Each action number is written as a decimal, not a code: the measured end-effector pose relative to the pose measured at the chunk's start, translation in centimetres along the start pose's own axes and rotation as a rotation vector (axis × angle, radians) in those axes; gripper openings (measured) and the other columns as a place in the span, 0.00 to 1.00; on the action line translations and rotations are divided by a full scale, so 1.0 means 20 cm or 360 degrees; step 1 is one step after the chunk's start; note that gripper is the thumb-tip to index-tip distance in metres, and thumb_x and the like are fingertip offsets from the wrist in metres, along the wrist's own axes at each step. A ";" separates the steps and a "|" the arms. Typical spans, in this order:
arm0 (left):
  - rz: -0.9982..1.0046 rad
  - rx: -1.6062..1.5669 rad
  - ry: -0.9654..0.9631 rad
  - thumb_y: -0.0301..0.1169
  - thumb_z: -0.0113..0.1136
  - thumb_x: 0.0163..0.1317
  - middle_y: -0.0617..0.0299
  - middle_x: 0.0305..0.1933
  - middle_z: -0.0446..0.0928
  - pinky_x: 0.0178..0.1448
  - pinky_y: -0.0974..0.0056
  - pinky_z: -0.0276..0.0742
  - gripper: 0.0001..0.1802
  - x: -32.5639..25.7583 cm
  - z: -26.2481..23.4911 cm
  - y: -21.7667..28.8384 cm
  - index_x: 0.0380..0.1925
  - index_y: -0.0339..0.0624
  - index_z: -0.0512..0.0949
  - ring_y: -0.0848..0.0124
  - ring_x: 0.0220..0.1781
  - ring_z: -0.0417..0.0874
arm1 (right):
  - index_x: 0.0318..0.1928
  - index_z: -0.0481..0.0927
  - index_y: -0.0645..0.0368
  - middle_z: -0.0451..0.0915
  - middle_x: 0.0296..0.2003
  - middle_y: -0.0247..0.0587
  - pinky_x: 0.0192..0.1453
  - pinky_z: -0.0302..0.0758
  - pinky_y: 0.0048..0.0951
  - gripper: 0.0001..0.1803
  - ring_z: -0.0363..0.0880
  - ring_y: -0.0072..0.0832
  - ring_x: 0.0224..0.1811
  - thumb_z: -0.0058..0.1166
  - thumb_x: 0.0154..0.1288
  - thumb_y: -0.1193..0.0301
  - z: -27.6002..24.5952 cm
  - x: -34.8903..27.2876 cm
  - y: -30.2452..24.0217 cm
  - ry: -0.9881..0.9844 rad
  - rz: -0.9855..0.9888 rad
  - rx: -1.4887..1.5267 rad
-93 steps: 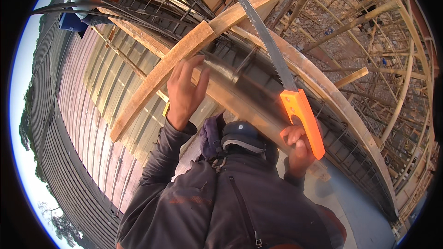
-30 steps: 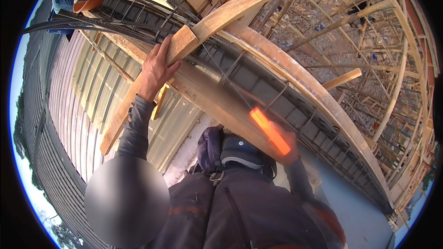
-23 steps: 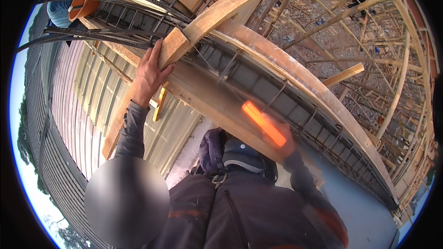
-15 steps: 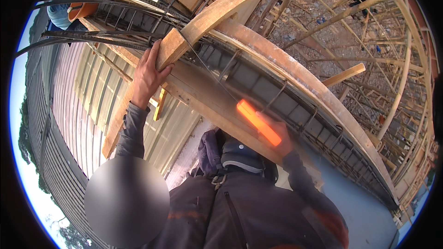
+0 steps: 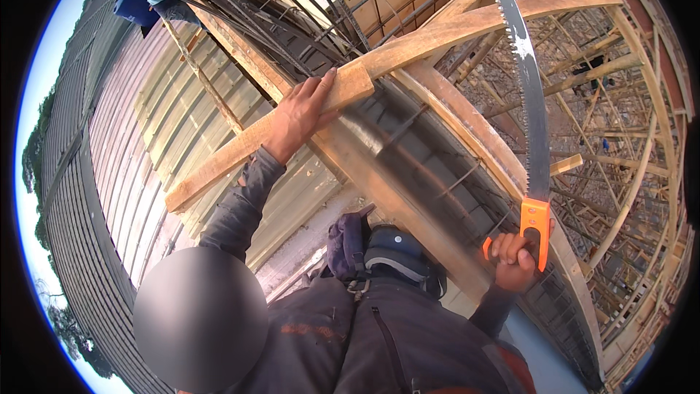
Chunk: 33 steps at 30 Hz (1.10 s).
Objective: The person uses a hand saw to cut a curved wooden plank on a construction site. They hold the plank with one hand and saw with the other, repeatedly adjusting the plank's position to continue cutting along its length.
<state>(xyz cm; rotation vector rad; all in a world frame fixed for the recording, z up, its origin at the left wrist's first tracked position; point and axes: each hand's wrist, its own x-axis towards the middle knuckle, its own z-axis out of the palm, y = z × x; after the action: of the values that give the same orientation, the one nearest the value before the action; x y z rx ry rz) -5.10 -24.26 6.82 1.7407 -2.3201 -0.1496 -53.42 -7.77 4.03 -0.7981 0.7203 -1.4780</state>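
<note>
The hand saw [image 5: 526, 95] stands nearly upright in front of me, its long toothed blade curving up toward the top of the view, teeth facing left. My right hand [image 5: 515, 261] is closed tight around its orange handle [image 5: 535, 230], low on the right, fingers wrapped over the grip. The blade hangs clear of the wood, not touching any board.

My left hand [image 5: 297, 114] lies flat on the end of a pale wooden plank [image 5: 240, 149], fingers spread and pressing down, not curled around it. That plank runs down and to the left from my palm. Just beside my fingertips its end meets a longer curved plank [image 5: 467, 25] that sweeps up to the right.

Beneath both planks runs a cage of dark steel rebar [image 5: 306, 25]. Corrugated metal sheeting [image 5: 146, 146] spreads away on the left, and timber scaffolding [image 5: 620, 138] fills the right.
</note>
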 end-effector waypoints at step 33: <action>0.1689 0.1110 -0.1176 0.27 0.71 0.59 0.67 0.60 0.74 0.81 0.44 0.67 0.33 -0.25 -0.64 -0.94 0.62 0.70 0.71 0.58 0.65 0.77 | 0.63 0.49 0.57 0.64 0.23 0.29 0.37 0.72 0.30 0.27 0.64 0.20 0.24 0.47 0.71 0.71 0.28 0.20 0.08 0.0241 0.0078 -0.0062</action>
<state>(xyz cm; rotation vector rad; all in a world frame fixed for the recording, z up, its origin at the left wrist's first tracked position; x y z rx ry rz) 16.91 -24.08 14.35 0.3192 -3.8198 0.2913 -47.89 -11.82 6.10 -0.6983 0.8788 -1.4951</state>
